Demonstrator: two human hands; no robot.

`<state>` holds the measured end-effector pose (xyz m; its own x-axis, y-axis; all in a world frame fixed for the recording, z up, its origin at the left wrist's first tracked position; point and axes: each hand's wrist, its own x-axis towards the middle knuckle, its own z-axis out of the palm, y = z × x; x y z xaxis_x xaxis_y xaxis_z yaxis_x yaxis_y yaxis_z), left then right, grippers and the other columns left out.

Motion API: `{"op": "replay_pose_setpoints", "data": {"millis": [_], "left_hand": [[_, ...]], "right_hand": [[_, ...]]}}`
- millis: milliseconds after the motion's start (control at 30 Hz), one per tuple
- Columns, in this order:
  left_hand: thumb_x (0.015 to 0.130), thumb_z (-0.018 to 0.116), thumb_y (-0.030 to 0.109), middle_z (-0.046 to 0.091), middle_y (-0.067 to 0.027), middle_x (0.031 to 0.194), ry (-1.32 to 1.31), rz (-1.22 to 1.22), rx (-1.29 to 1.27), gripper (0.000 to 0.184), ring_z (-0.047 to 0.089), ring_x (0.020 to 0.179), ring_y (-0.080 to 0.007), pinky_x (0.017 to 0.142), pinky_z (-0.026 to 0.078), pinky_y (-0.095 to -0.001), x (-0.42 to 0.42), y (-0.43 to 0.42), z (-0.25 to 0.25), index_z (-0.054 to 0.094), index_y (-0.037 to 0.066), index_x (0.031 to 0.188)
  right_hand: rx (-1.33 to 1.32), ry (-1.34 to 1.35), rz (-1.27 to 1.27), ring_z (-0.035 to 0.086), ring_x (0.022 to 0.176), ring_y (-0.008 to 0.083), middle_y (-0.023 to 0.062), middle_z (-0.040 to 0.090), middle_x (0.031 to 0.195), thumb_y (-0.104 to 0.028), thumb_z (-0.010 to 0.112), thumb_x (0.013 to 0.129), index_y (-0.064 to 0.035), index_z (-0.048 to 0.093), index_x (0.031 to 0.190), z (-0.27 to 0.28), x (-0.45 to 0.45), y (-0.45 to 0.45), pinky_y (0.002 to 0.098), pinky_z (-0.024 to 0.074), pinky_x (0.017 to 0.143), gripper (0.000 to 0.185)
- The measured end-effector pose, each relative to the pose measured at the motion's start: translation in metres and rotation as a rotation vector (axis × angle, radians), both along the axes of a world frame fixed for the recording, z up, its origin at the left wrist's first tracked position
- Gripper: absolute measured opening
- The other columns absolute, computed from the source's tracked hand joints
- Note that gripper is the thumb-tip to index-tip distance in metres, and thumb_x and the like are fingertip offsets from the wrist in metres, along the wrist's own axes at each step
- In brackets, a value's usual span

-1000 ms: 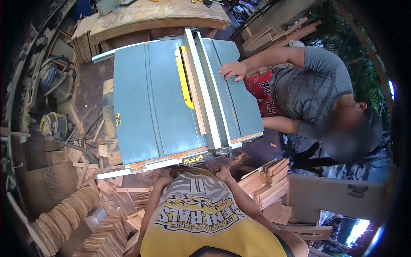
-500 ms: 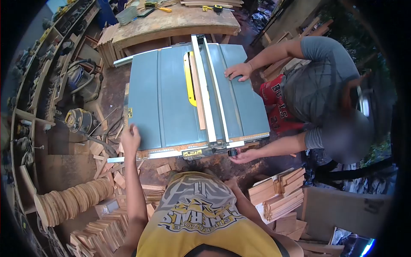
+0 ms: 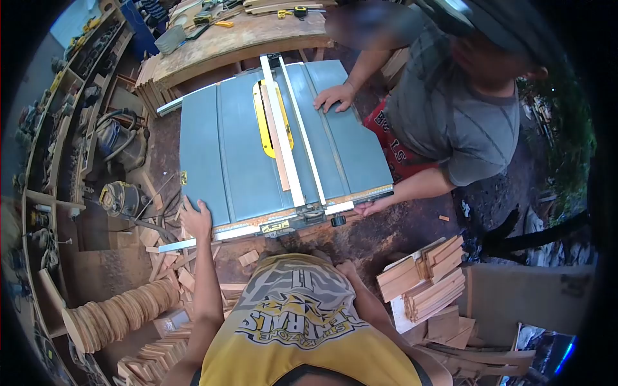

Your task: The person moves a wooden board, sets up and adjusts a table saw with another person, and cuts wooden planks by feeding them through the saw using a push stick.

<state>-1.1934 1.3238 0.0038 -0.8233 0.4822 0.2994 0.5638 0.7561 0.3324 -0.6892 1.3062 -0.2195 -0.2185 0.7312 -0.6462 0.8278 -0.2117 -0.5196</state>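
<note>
The blue-grey saw table (image 3: 251, 141) stands in the middle of the scene, between the wearer and the far workbench (image 3: 257, 38). The wearer's left hand (image 3: 195, 220) is unclenched, fingers apart, touching the near left corner of that table. The right hand (image 3: 347, 269) is low beside the wearer's body, partly hidden; whether it is clenched or released I cannot tell.

The tabletop is smooth, with grooves running from near to far. A yellow insert (image 3: 262, 122) is set in it, and 1 wood strip (image 3: 275, 145) lies across the insert, along the left side of a pale fence (image 3: 283, 141). Sawdust (image 3: 248, 220) lines the near edge, where a black knob (image 3: 338, 220) sticks out.

At the right, a co-worker in a grey shirt (image 3: 450, 109) has 1 hand (image 3: 337, 98) laid flat on the tabletop; the other hand (image 3: 368, 206) is at the near right edge, its grip unclear.

Along the left run crowded shelves (image 3: 67, 96), with a yellow-topped vacuum (image 3: 122, 199) on the floor (image 3: 109, 260). Near left lies a row of wooden discs (image 3: 122, 312); near right is a stack of wood pieces (image 3: 431, 289). A tape measure (image 3: 300, 11) sits on the workbench, and greenery (image 3: 560, 122) shows at the far right
</note>
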Motion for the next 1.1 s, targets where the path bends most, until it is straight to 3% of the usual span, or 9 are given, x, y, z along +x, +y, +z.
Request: {"op": "replay_pose_setpoints", "data": {"millis": [167,267,367,467,567,767,900,933,1100], "left_hand": [[0.085,0.053,0.035,0.050,-0.0221,0.123,0.025,-0.015,0.025,0.055,0.049,0.110,-0.0403,0.093,0.038,-0.0472,0.001,-0.001,-0.001,0.047,0.006,0.132],[0.085,0.053,0.034,0.050,-0.0215,0.122,0.028,-0.021,0.033,0.055,0.049,0.110,-0.0403,0.093,0.038,-0.0471,0.001,-0.001,0.000,0.047,0.005,0.131],[0.085,0.053,0.034,0.050,-0.0212,0.123,-0.021,0.000,0.046,0.055,0.048,0.111,-0.0401,0.093,0.038,-0.0473,0.003,0.000,0.005,0.047,0.005,0.131],[0.084,0.053,0.034,0.049,-0.0212,0.125,-0.048,0.014,0.079,0.056,0.048,0.113,-0.0394,0.094,0.038,-0.0475,0.000,-0.002,0.002,0.047,0.005,0.132],[0.084,0.053,0.034,0.048,-0.0209,0.126,-0.076,0.030,0.079,0.057,0.047,0.115,-0.0385,0.095,0.037,-0.0476,0.005,-0.002,0.011,0.047,0.005,0.132],[0.083,0.055,0.033,0.047,-0.0205,0.128,-0.072,0.028,0.090,0.057,0.046,0.116,-0.0378,0.097,0.036,-0.0471,0.003,-0.003,0.008,0.047,0.004,0.132],[0.083,0.055,0.033,0.048,-0.0211,0.127,-0.078,0.028,0.112,0.057,0.046,0.115,-0.0381,0.098,0.035,-0.0470,0.002,-0.002,0.007,0.047,0.004,0.131],[0.083,0.055,0.033,0.048,-0.0212,0.127,-0.089,0.027,0.121,0.057,0.046,0.115,-0.0382,0.098,0.034,-0.0469,0.002,-0.003,0.007,0.047,0.004,0.131],[0.083,0.055,0.032,0.050,-0.0215,0.125,-0.086,0.026,0.124,0.057,0.047,0.114,-0.0385,0.098,0.034,-0.0471,0.001,-0.002,0.006,0.047,0.004,0.131]], "right_hand": [[-0.073,-0.137,-0.087,0.065,0.089,0.0359,0.0198,0.067,0.091,-0.026,0.056,0.069,-0.0107,0.071,0.090,0.041,-0.009,0.004,0.0409,0.0506,0.079,0.031],[0.013,0.076,-0.044,0.065,0.088,0.0369,0.0235,0.066,0.089,-0.028,0.056,0.069,-0.0057,0.070,0.089,0.057,-0.010,0.011,0.0403,0.0508,0.078,0.032],[0.186,0.023,-0.043,0.068,0.077,0.0304,0.0210,0.068,0.082,-0.022,0.059,0.075,0.0006,0.068,0.086,0.077,-0.027,0.020,0.0374,0.0521,0.069,0.027],[0.427,0.431,-0.432,0.066,0.066,0.0178,0.0137,0.067,0.073,-0.011,0.058,0.082,0.0028,0.067,0.082,0.103,-0.051,0.037,0.0318,0.0504,0.060,0.016],[0.648,0.487,-0.560,0.061,0.062,0.0080,0.0076,0.066,0.068,-0.002,0.058,0.083,0.0014,0.068,0.079,0.190,-0.082,0.065,0.0272,0.0473,0.055,0.011],[1.195,0.525,0.033,0.059,0.049,0.0239,0.0084,0.057,0.051,-0.005,0.063,0.076,-0.0029,0.067,0.067,0.245,-0.123,0.090,0.0340,0.0467,0.053,0.010],[0.961,0.535,-0.106,0.058,0.052,0.0274,0.0131,0.060,0.062,-0.005,0.063,0.077,-0.0010,0.068,0.083,0.228,-0.116,0.062,0.0344,0.0473,0.054,0.009],[0.942,0.515,-0.037,0.058,0.053,0.0235,0.0134,0.061,0.065,-0.003,0.061,0.078,0.0001,0.068,0.090,0.218,-0.106,0.057,0.0323,0.0465,0.053,0.014],[0.674,0.466,-0.176,0.055,0.050,0.0166,0.0102,0.059,0.060,-0.002,0.060,0.079,0.0002,0.068,0.089,0.197,-0.081,0.044,0.0287,0.0448,0.050,0.012]]}}
